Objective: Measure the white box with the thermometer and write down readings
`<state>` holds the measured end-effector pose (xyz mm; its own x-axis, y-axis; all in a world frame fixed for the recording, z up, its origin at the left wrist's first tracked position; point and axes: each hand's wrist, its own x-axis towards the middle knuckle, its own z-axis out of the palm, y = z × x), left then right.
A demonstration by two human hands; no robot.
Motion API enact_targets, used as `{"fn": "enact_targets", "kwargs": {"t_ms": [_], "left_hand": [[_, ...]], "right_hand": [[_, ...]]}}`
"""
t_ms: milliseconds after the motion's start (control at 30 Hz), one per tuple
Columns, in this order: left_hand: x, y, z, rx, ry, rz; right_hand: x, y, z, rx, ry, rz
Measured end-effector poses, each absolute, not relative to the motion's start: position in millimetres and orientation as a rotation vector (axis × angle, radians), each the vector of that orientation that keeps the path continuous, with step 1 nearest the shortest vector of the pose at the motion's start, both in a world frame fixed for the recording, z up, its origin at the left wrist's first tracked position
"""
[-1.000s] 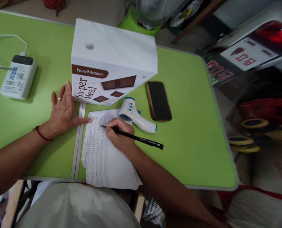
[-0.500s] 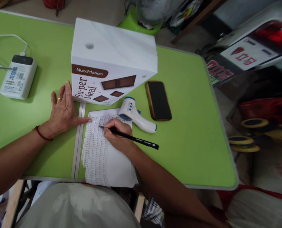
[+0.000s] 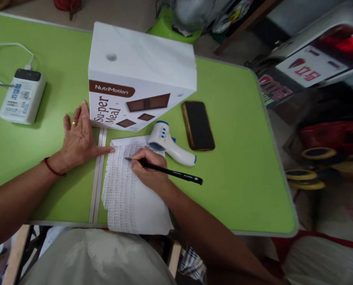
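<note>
Both hands are at the sheet of paper [image 3: 125, 190]: the right hand [image 3: 148, 168] is closed around a black pen [image 3: 167, 171], its tip on the written columns near the top of the page, while the left hand [image 3: 78, 136] lies flat and spread on the table [image 3: 238, 166], its thumb tip pinning the paper's upper left corner. Half a second ago the pen tip sat slightly further left and the pen's tail lower toward the page; now the tip has moved a little right, about where it was a second ago, so the writing looks to be running back and forth along one line. The left hand has not moved.

Just beyond the right hand's knuckles lies a white thermometer gun [image 3: 168, 144], its head overlapping the paper's top edge, and past it a dark phone [image 3: 198, 125]. A white NutriMotion box [image 3: 140, 75] stands just beyond the left fingertips. A power bank [image 3: 22, 96] sits well apart at the far left. The paper's near end overhangs the table edge; open green surface lies to the right.
</note>
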<state>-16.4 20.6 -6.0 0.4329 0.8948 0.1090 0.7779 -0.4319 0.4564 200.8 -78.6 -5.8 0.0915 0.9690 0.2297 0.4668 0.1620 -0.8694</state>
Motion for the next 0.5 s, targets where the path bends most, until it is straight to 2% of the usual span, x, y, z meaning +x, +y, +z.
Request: {"fn": "enact_targets", "kwargs": {"t_ms": [500], "left_hand": [[-18.2,21.4,-9.3,2.352,1.394,0.535]], "right_hand": [[201.3,-79.2,-7.7,-1.517,-1.501,0.637]]}}
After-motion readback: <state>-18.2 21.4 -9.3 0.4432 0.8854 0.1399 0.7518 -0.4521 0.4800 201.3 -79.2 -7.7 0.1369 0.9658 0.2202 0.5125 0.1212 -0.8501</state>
